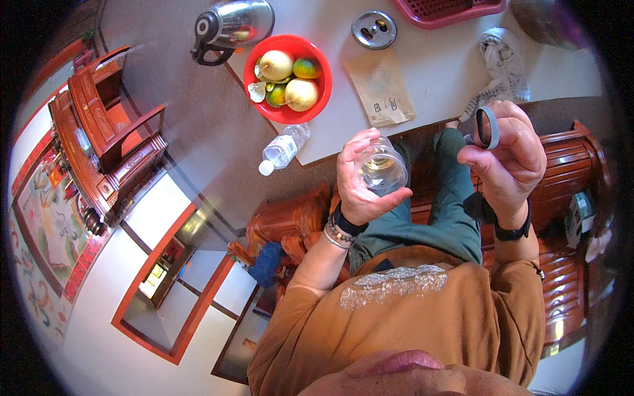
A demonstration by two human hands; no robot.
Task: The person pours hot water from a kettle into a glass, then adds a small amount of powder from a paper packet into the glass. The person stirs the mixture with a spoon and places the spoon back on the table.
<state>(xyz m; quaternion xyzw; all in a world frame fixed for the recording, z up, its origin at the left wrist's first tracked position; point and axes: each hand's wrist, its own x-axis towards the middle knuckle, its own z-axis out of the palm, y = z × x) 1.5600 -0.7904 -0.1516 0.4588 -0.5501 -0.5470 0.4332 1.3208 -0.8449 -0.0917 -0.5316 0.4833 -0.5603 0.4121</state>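
Note:
My left hand point(354, 180) is wrapped around a clear plastic cup point(382, 168), whose round mouth tilts up toward me. Faint yellowish glints show in the cup; I cannot tell whether they are liquid or reflections. Pinched between the thumb and fingers of my right hand point(515, 153) is a grey band point(492, 129) bent into a loop with a dark inner side. Both hands are raised above my lap, just short of the table's near edge. A clear plastic bottle point(283, 147) with a white cap lies on its side at the table corner, left of the cup.
On the white table point(441, 54) stand a red bowl point(324, 84) of pears and green-orange fruit, a steel thermos jug point(242, 22), and a round metal lid point(374, 29). A paper bag point(381, 89), a cloth point(502, 64) and a maroon basket point(446, 20) are there too. Carved wooden seating point(559, 163) surrounds me.

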